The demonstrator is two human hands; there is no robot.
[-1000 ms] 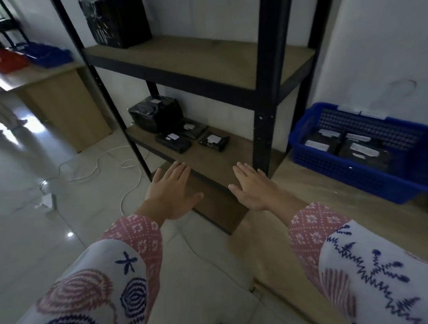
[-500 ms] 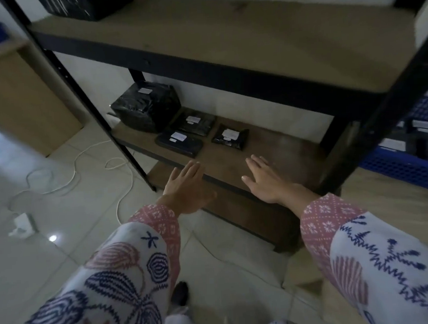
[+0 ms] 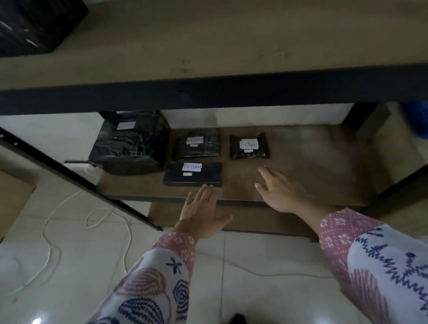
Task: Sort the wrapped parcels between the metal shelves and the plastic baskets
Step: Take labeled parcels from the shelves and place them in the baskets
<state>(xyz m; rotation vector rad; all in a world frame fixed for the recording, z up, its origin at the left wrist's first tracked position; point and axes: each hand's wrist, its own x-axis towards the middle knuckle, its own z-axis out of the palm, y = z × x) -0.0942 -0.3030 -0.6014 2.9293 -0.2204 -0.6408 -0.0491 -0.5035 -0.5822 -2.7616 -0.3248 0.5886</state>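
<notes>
Shelf edge: the lower shelf [image 3: 307,156] has a dark front rail that runs just under both hands; the left hand's fingertips reach over it, and the right hand lies past it, above the board.
Upper shelf: the upper shelf [image 3: 225,36] spans the whole top of the view, its black rail well above the hands, so the hands reach in beneath it.
Posts: a black post [image 3: 58,169] slants down to the left of the left hand; another post [image 3: 409,182] crosses to the right of the right hand.
Open room: bare board lies ahead and to the right of the right hand, up to the wall.
Left hand: left hand [image 3: 201,212] is flat, fingers straight and together, holding nothing; its fingertips are at the near edge of the front parcel, contact unclear.
Right hand: right hand [image 3: 282,192] is spread, fingers straight, holding nothing, blurred.
Front parcel: front parcel [image 3: 192,174], flat and black, labelled RETURN, lies just ahead of the left hand.
Rear parcel: rear parcel [image 3: 197,146] lies just behind the front one.
Right parcel: right parcel [image 3: 249,146] lies ahead of the right hand, apart from it.
Big parcel: big parcel [image 3: 131,144] stands left of the flat ones, beyond the left hand.
Basket: a blue basket [image 3: 423,119] shows far right of the right hand; contents not visible.
Top parcel: top parcel [image 3: 24,23], black-wrapped, sits on the upper shelf, far up and left.
</notes>
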